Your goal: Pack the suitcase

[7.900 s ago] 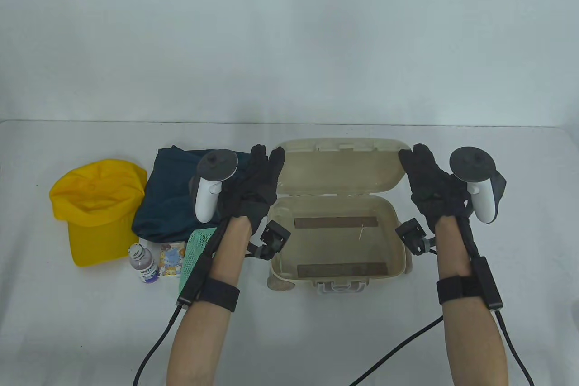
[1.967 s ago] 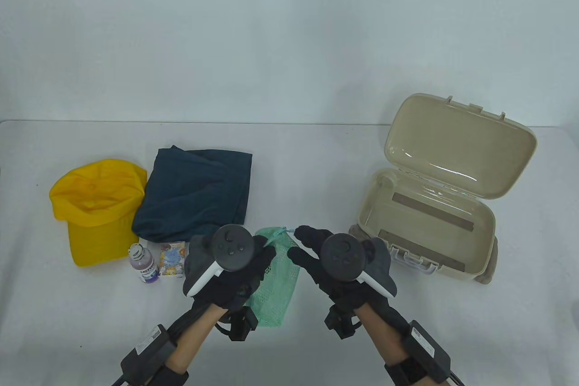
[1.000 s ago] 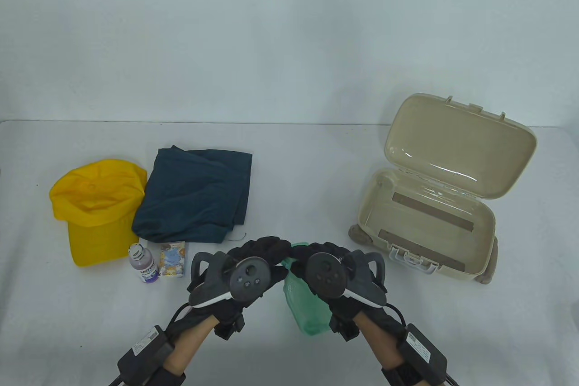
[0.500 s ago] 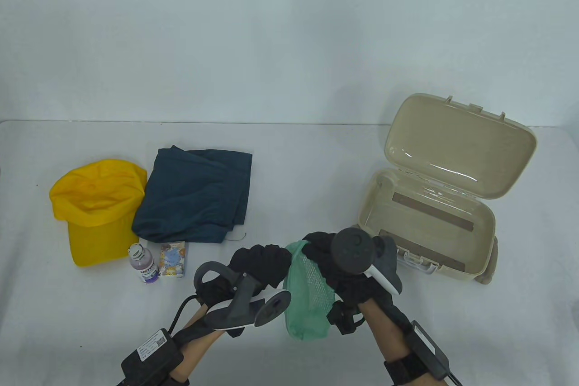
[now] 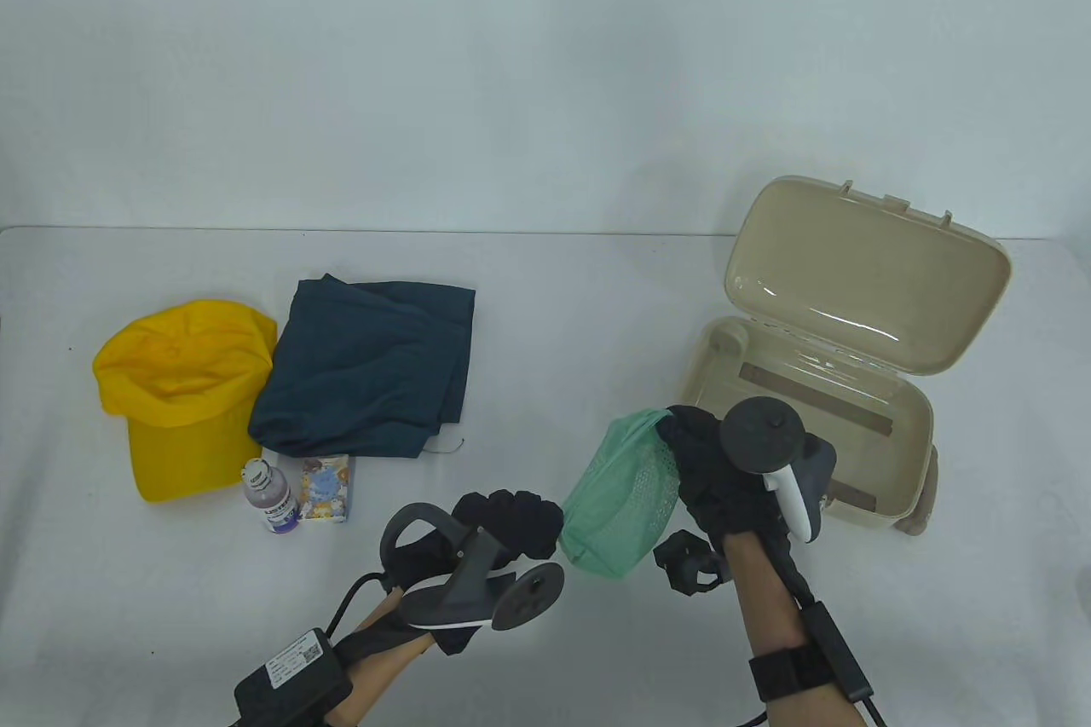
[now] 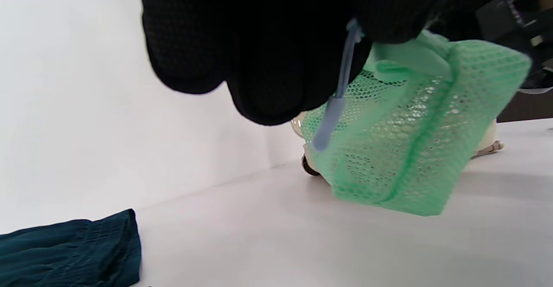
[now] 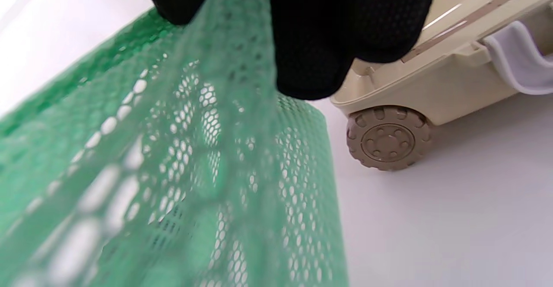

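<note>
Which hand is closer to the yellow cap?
The left hand. It sits low in the middle of the table, to the right of the yellow cap. The right hand is farther right, by the suitcase, holding the green mesh bag.

Evenly and brightly lit from above; soft, faint shadows on the table (image 5: 597, 292). Slight glare inside the suitcase lid (image 5: 861, 284). Sharp in table view; blurred close up on the green mesh bag (image 7: 173, 170) in both wrist views.
</note>
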The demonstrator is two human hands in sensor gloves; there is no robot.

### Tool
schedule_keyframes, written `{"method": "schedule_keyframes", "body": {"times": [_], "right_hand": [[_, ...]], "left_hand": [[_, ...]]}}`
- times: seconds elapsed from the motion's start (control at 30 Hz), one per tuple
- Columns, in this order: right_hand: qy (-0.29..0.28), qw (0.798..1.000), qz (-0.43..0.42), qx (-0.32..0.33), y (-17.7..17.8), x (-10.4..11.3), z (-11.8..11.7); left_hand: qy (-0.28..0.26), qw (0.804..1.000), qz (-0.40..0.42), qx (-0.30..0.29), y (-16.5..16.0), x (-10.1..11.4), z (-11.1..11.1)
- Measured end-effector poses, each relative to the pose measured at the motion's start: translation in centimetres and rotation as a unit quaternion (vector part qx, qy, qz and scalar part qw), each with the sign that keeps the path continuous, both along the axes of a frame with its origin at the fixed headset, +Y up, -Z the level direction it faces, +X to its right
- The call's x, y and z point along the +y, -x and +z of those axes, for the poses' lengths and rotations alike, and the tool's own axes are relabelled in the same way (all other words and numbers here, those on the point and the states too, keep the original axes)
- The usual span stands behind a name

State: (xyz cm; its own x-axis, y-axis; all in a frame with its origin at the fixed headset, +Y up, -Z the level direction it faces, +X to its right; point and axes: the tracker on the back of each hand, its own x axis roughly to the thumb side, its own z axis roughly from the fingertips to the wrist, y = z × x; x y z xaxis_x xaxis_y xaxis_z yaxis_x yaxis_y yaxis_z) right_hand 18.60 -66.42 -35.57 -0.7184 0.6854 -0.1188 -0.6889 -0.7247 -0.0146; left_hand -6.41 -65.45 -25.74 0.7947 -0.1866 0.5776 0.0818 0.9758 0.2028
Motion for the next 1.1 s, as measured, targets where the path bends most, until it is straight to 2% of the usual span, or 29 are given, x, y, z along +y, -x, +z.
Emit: {"method": "schedule_keyframes", "body": {"times": [0.07, 0.17, 0.3, 0.5, 0.73, 1.0, 1.1], "right_hand": [[0.001, 1.0, -0.002, 0.002, 0.0, -0.1, 0.0], [-0.012, 0.999, -0.008, 0.04, 0.3, 0.3, 0.2], [-0.032, 0.993, -0.018, 0.114, 1.6, 0.9, 0.7], [-0.064, 0.979, 0.013, 0.195, 4.6, 1.9, 2.1], [-0.065, 0.964, -0.001, 0.258, 7.3, 1.9, 3.5], [-0.043, 0.961, -0.031, 0.272, 8.1, 1.3, 3.7], [-0.094, 0.971, 0.025, 0.217, 8.1, 2.4, 4.8]], "left_hand": [[0.007, 1.0, 0.001, -0.004, -0.1, 0.0, 0.1], [0.014, 1.0, 0.01, -0.006, 0.2, 0.1, 0.1], [0.031, 0.995, 0.09, 0.031, 1.7, 0.8, -0.8], [0.115, 0.97, 0.194, 0.089, 3.4, 0.3, -2.4], [0.192, 0.949, 0.231, 0.098, 3.3, -0.7, -3.2], [0.252, 0.907, 0.317, 0.113, 4.2, -1.4, -4.2], [0.261, 0.892, 0.341, 0.139, 5.0, -1.5, -4.8]]}}
